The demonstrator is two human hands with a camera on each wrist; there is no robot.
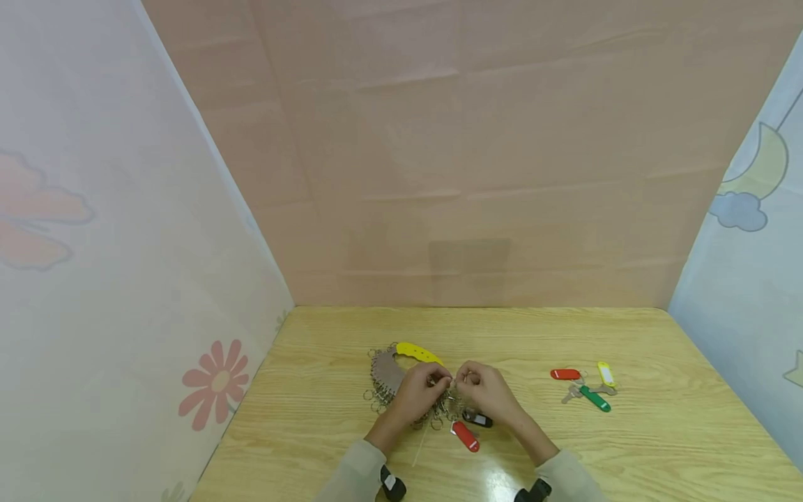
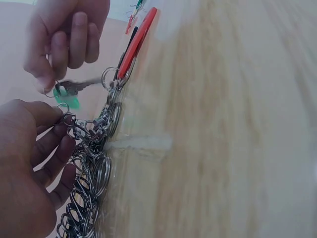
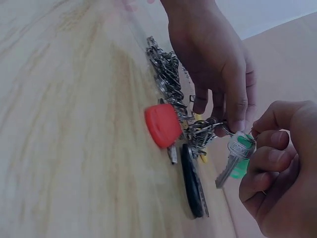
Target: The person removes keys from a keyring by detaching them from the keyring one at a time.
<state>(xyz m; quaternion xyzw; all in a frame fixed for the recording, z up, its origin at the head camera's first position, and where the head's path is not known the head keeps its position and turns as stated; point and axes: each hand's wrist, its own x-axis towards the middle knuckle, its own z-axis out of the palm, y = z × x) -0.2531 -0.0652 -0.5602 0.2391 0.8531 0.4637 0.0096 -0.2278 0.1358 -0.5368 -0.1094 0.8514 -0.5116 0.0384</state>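
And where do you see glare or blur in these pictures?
Head view: white glare on the wood-grain tabletop, low in the frame; left wrist view: the key and green key tag look smeared; right wrist view: the same key looks sharper.

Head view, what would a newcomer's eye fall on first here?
Probably the bright yellow curved piece, just beyond the left hand. Next may come the red tag on the table, nearer the wearer than the right hand, then the green tag in the small group off to the right.
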